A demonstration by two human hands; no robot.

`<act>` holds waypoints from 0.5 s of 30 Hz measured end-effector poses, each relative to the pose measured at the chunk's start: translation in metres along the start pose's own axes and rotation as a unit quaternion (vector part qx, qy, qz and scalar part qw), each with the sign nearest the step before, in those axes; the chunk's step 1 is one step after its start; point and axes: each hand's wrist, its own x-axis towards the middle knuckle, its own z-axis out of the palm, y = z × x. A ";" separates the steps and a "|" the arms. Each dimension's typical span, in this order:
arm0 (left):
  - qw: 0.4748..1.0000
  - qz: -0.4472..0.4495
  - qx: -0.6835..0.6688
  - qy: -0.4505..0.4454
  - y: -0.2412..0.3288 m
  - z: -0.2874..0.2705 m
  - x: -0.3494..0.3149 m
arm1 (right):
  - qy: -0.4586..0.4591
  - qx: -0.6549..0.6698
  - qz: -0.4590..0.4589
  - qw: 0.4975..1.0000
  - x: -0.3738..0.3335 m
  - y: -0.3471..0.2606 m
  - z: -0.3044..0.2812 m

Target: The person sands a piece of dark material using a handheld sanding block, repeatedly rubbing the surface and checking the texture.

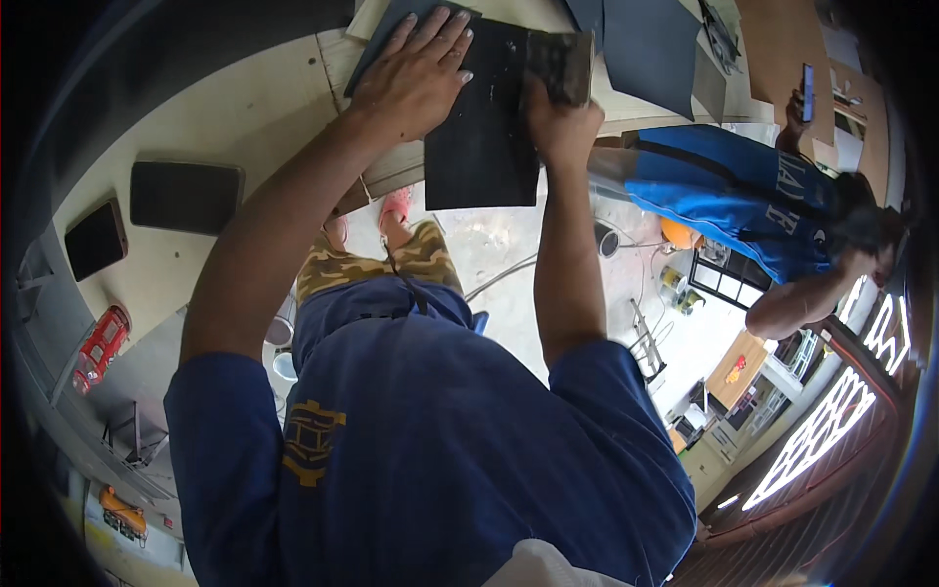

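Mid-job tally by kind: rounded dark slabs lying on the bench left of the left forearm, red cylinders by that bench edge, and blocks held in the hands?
Rounded dark slabs: 2
Red cylinder: 1
Brown block in the right hand: 1
Total: 4

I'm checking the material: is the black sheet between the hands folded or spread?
Spread: the black sheet shows one flat face, no fold visible.

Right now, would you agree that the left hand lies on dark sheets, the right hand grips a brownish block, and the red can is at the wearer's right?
Not quite: the head view shows the red can at the wearer's left. The left hand lies on dark sheets and the right hand grips a brownish block.
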 end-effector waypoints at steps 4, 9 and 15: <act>1.000 0.001 -0.027 -0.005 -0.008 0.006 0.001 | 0.022 0.422 0.140 0.895 0.007 0.009 0.008; 0.999 -0.006 -0.008 -0.035 -0.007 0.000 -0.003 | -0.025 0.541 0.243 0.805 -0.025 -0.011 -0.027; 0.999 -0.006 -0.009 -0.049 -0.006 0.003 -0.003 | -0.028 0.469 0.280 0.837 -0.025 -0.016 -0.036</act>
